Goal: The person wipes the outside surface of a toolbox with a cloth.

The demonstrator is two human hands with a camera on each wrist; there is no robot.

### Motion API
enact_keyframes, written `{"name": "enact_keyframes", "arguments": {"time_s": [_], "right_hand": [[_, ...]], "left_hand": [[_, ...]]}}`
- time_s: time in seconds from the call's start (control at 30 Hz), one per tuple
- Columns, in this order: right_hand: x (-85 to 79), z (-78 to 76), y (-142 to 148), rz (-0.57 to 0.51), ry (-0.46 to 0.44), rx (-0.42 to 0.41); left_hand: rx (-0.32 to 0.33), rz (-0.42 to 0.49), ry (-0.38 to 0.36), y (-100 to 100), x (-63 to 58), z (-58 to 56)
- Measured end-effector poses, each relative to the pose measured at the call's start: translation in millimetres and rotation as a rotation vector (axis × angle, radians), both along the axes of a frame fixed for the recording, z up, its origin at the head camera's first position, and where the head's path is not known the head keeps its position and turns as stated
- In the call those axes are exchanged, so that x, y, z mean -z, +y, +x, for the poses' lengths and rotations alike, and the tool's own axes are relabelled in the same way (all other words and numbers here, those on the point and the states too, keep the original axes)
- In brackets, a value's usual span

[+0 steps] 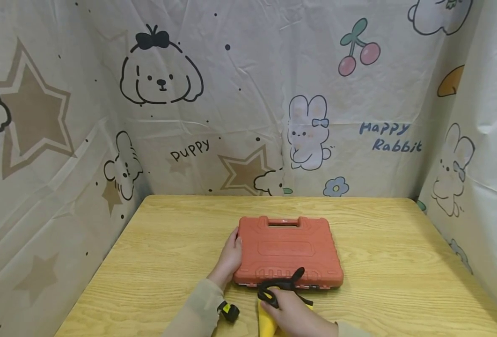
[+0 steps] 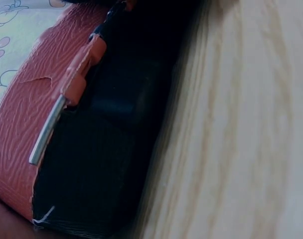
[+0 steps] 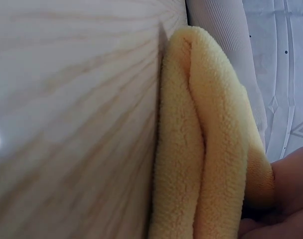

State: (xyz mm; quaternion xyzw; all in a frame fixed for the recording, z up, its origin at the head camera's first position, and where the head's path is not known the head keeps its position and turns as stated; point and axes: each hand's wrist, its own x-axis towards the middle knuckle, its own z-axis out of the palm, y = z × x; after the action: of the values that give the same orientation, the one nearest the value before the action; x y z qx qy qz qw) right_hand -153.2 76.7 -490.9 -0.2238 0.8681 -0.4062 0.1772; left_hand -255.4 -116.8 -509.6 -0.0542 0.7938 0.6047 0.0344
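Observation:
A red hard tool case (image 1: 290, 252) with a black lower half lies on the table, its handle toward the back wall. My left hand (image 1: 230, 256) rests along its left side, fingers fairly straight against the edge. In the left wrist view the case's black side (image 2: 106, 164) and metal hinge pin (image 2: 47, 132) show close up. In front of the case my right hand (image 1: 296, 311) grips a folded, fluffy yellow cloth (image 3: 206, 139). A looped black strap-like thing (image 1: 280, 282) lies at its fingers; its kind is unclear. Some right fingers are hidden by the cloth.
A small black and yellow object (image 1: 230, 311) lies beside the left sleeve (image 1: 200, 309). The wooden table (image 1: 181, 224) extends around the case. Printed cloth walls (image 1: 240, 103) enclose it at the back and both sides.

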Motion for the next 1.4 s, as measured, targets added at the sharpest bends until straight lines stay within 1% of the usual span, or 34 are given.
{"name": "enact_keyframes", "arguments": {"time_s": [0.07,0.2,0.3,0.47,0.63,0.87,1.0,1.23,1.4], "right_hand": [[0.8,-0.4,-3,-0.006,-0.004,-0.011],[0.7,-0.9,-8,-0.047,-0.062,-0.027],[0.5,-0.8,-12,-0.065,-0.064,-0.035],[4.7,-2.7,-17,-0.088,-0.069,-0.049],[7.0,-6.2,-20,-0.046,-0.027,-0.072],[-3.5,-4.9,-28,0.007,0.019,-0.059],[-4.4,-6.4,-30,0.014,0.017,-0.067],[-4.2,-8.6,-32,0.029,-0.029,-0.073],[-3.0,-7.3,-31,0.027,-0.025,-0.069]], "left_hand": [[-0.002,-0.003,0.006,0,0.6,-0.2],[-0.008,0.001,0.008,1,0.8,-0.5],[-0.010,0.008,0.004,1,0.7,-0.5],[-0.007,0.009,0.001,1,-0.5,0.0],[-0.008,0.003,0.000,0,-0.5,-0.9],[-0.004,0.001,-0.012,-1,0.6,-1.5],[0.005,0.008,-0.008,0,-0.4,-0.4],[0.008,0.020,0.001,0,-1.3,-0.1],[0.006,0.012,-0.001,0,-1.0,0.0]]}}
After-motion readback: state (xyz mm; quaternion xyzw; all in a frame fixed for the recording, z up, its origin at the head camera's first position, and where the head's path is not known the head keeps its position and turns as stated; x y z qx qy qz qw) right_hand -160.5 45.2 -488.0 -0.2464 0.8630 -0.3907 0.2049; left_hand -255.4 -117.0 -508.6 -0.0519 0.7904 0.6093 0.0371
